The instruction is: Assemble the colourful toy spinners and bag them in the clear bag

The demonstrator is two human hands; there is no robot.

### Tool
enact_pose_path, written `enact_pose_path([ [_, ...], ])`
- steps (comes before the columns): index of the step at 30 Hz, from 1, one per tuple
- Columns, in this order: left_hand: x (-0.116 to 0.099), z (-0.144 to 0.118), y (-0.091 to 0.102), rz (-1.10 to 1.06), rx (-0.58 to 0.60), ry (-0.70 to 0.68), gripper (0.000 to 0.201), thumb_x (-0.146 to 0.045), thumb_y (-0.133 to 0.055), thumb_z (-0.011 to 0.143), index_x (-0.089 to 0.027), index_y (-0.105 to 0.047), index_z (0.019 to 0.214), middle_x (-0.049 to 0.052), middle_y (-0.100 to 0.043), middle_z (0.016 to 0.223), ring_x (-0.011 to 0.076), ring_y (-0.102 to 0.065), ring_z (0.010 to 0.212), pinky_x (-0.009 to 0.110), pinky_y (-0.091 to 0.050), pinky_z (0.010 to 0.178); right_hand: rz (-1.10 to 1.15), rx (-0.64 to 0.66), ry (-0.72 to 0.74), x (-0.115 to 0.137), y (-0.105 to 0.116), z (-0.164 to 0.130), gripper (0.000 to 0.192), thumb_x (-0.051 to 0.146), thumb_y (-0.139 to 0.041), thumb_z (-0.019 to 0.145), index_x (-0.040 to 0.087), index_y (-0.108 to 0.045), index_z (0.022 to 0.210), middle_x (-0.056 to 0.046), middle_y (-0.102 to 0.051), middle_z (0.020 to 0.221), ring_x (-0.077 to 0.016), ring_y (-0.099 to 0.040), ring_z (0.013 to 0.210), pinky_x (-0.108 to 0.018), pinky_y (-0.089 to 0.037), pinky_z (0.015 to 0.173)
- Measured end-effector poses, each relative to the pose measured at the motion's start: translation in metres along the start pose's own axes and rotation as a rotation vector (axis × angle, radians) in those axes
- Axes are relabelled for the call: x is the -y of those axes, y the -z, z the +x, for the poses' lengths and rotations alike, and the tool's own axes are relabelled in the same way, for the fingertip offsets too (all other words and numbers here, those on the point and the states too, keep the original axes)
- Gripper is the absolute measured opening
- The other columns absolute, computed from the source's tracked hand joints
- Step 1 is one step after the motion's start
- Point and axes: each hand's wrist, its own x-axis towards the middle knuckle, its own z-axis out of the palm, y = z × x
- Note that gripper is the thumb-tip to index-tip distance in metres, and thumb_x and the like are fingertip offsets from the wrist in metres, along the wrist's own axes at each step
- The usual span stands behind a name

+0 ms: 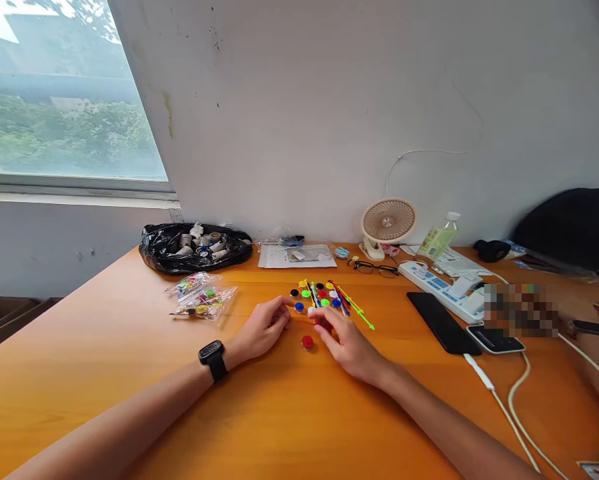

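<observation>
My left hand and my right hand rest on an orange table, fingertips meeting at a thin orange stick that both seem to pinch. A red round disc lies on the table between the hands, touching neither. Just beyond the fingers is a pile of small coloured discs and sticks, with a green arrow-tipped stick pointing right. A black watch is on my left wrist.
Two clear bags of coloured parts lie left of the pile. A black bag, a plastic sheet, a small fan, glasses, a bottle, a power strip and phones line the back and right.
</observation>
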Motion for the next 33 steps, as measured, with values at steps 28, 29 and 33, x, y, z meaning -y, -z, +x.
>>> enact_pose_path([
  [28, -0.009, -0.025, 0.0, -0.016, 0.122, -0.074, 0.02, -0.03, -0.082, 0.087, -0.018, -0.072, 0.098, 0.003, -0.076, 0.093, 0.0144, -0.069, 0.083, 0.024, -0.055, 0.076, 0.106, -0.021, 0.16, 0.004, -0.03, 0.0, 0.014, 0.012, -0.063, 0.099, 0.023, -0.072, 0.097, -0.005, -0.066, 0.104, -0.0192, -0.064, 0.099, -0.033, -0.051, 0.093],
  [29, -0.01, -0.025, 0.0, 0.01, 0.119, -0.085, 0.018, -0.03, -0.082, 0.087, -0.018, -0.072, 0.095, 0.002, -0.076, 0.092, 0.014, -0.068, 0.082, 0.024, -0.055, 0.076, 0.104, -0.013, 0.16, 0.004, -0.03, 0.0, 0.014, 0.012, -0.064, 0.099, 0.023, -0.072, 0.096, -0.005, -0.065, 0.105, -0.0191, -0.064, 0.099, -0.032, -0.051, 0.093],
  [33, -0.01, -0.025, 0.0, 0.088, 0.119, -0.114, 0.016, -0.031, -0.083, 0.087, -0.018, -0.075, 0.092, 0.001, -0.077, 0.091, 0.0135, -0.068, 0.08, 0.023, -0.053, 0.075, 0.106, 0.0, 0.17, 0.002, -0.029, -0.002, 0.015, 0.01, -0.066, 0.096, 0.023, -0.073, 0.092, -0.005, -0.064, 0.105, -0.0188, -0.065, 0.098, -0.031, -0.052, 0.09],
])
